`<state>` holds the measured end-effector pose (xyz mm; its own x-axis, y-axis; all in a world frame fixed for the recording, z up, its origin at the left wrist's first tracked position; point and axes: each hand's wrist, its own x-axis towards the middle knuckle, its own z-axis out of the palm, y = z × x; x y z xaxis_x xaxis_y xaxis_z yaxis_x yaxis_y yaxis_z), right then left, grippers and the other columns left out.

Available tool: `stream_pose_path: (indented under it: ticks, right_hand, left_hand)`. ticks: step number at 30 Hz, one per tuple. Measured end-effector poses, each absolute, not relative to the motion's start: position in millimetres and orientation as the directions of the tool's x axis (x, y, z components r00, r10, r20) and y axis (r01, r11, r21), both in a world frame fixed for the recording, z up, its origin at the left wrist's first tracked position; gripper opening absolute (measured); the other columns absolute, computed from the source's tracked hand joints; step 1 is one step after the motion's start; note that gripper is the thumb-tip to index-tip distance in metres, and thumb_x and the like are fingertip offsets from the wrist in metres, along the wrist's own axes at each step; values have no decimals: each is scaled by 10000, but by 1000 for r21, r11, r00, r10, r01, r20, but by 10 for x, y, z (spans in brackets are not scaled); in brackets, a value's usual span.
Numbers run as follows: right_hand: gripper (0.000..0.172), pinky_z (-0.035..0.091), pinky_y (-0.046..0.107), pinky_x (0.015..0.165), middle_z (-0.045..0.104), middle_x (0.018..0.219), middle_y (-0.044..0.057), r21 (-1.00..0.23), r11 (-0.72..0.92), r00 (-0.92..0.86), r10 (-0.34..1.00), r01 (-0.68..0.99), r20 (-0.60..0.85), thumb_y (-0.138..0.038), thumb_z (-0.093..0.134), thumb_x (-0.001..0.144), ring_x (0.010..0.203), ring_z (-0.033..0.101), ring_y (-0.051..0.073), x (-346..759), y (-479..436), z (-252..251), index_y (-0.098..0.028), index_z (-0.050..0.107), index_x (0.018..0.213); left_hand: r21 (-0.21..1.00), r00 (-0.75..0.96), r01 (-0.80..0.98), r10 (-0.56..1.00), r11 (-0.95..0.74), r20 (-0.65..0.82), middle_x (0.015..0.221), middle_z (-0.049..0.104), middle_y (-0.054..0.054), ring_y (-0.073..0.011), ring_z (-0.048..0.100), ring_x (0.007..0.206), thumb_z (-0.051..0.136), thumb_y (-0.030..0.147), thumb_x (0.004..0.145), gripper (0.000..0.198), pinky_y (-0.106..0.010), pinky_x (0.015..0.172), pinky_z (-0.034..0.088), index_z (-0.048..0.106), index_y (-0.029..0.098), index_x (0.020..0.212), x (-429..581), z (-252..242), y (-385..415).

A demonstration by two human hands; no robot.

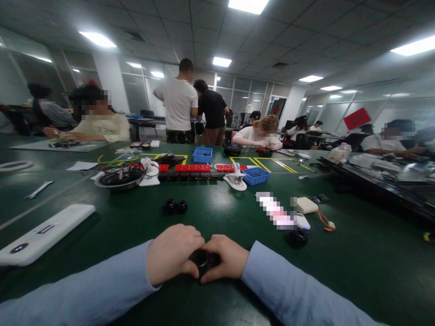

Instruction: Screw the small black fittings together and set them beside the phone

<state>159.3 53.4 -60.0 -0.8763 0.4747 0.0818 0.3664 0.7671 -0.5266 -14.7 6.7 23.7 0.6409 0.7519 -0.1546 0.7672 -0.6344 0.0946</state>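
Note:
My left hand (173, 253) and my right hand (226, 256) meet at the near edge of the green table (356, 258). Both are closed round a small black ring-shaped part (200, 260) pinched between them. Both arms wear light blue sleeves. Two more black round parts (174, 206) lie on the table a little beyond my hands. Another black round part (298, 237) sits to the right.
A long white device (41, 235) lies at the left. Further back are a black ring light (118, 177), red trays (192, 168), two blue bins (255, 175), white clamps (235, 179) and a white box (306, 205). Several people sit or stand at the tables behind.

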Motion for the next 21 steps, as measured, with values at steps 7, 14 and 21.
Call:
stream_pose_path:
  ticks: [7, 14, 21]
  right_hand:
    - [365, 340, 244, 642, 568, 694, -18, -502, 768, -870, 489, 397, 60, -455, 732, 638, 653, 464, 123, 1578, 522, -586, -160, 597, 807]
    - [360, 333, 238, 617, 540, 653, -33, -485, 774, -866, 496, 406, 66, -461, 735, 629, 624, 445, 114, 1573, 515, -571, -161, 577, 753]
    - [369, 330, 239, 617, 531, 649, -30, -486, 774, -864, 499, 406, 72, -489, 711, 646, 609, 427, 110, 1573, 524, -614, -164, 568, 745]
  left_hand:
    - [50, 585, 809, 795, -586, -163, 856, 659, -77, -267, 608, 832, 745, 398, 663, 336, -362, 715, 465, 646, 139, 853, -97, 251, 33]
    - [11, 475, 877, 862, -481, -180, 834, 655, -113, -293, 614, 799, 716, 481, 663, 410, -380, 692, 465, 634, 109, 816, -2, 246, -31]
    - [-77, 366, 923, 923, -377, -122, 809, 659, -126, -305, 624, 750, 674, 533, 682, 445, -386, 659, 467, 631, 111, 820, 48, 145, -89]
